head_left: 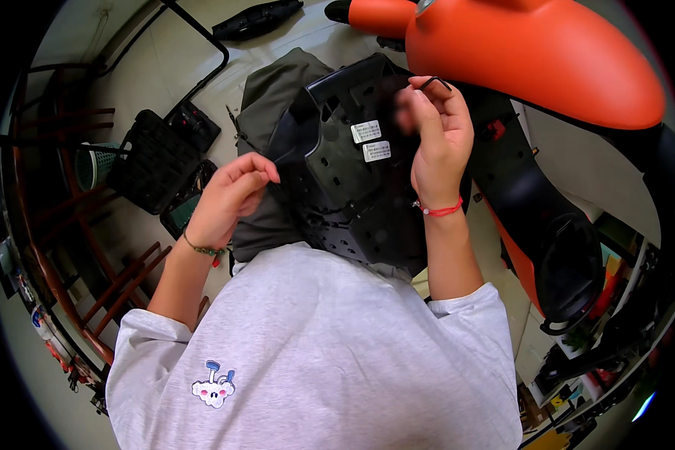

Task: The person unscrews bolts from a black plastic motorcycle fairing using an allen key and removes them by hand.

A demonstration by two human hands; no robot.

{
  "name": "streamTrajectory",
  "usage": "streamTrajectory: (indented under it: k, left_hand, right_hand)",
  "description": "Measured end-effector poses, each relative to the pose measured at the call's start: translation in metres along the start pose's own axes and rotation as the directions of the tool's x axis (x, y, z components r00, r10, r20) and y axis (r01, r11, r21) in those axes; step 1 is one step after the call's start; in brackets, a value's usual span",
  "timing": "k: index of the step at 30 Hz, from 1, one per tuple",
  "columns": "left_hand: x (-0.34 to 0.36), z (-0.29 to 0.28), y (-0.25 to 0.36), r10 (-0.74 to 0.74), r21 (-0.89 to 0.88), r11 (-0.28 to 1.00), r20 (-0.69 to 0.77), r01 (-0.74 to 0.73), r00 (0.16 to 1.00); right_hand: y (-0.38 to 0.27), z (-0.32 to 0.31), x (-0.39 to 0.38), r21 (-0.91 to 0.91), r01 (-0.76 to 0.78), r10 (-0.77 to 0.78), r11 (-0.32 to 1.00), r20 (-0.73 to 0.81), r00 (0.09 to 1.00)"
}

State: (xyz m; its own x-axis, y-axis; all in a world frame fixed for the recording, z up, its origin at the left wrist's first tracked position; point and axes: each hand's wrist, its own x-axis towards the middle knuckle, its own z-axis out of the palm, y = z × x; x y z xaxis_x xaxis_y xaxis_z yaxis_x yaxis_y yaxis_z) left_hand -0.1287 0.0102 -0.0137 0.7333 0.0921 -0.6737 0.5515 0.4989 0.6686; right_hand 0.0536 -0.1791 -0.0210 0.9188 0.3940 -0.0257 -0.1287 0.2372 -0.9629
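- Black plastic scooter panel sits centre frame, on the lap
- Left hand pinches its left edge, grip narrow; keep it steady
- Right hand holds a small hex key; seat it squarely before turning

Scooter repair workshop: orange scooter, loose black panels.

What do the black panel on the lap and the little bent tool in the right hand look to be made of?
Black panel: likely moulded plastic, matte, with ribs and cut-out holes. Bent tool in the right hand: probably dark metal, thin and rigid like a hex key.
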Motion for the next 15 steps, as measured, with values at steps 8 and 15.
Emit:
streamTrajectory:
  k: [8, 15]
  left_hand:
    - [-0.034, 0.022, -0.044, -0.090, 0.173, 0.983, 0.134, 0.066, 0.987]
    - [-0.036, 0.040, -0.045, -0.014, 0.072, 0.997, 0.088, 0.008, 0.996]
  right_hand:
    - [0.003, -0.005, 0.002, -0.020, 0.029, -0.028, 0.999, 0.045, 0.999]
    - [0.005, -0.009, 0.004, -0.045, 0.055, -0.053, 0.997, 0.059, 0.997]
